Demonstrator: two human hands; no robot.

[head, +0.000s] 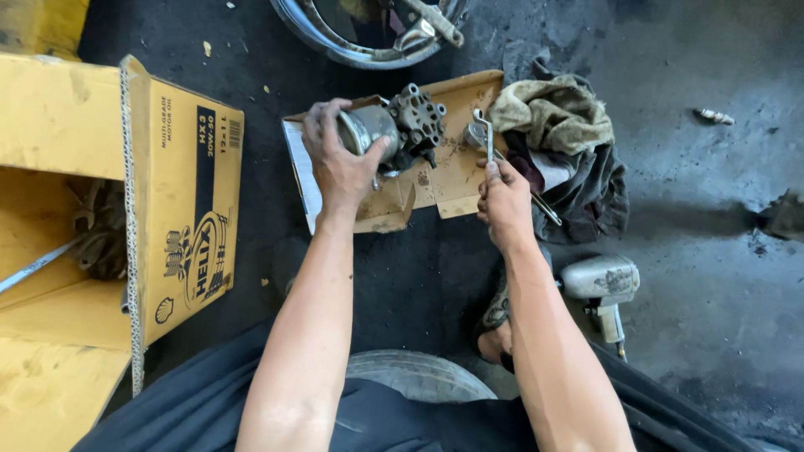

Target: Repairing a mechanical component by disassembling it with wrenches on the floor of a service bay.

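Note:
My left hand point(339, 159) grips the round silver end of a grimy metal engine part point(402, 125) that rests on a flat piece of cardboard point(456, 172) on the dark floor. My right hand point(505, 201) is closed around the shaft of a steel wrench point(487, 134), whose open head points away from me, just right of the part. A small metal socket-like piece point(475, 134) lies beside the wrench head.
A heap of dirty rags point(561, 125) lies right of the cardboard. An open yellow carton point(180, 209) with tools inside stands at left. A grey power tool point(603, 280) lies near my right forearm. A chrome wheel rim point(368, 33) sits at the top.

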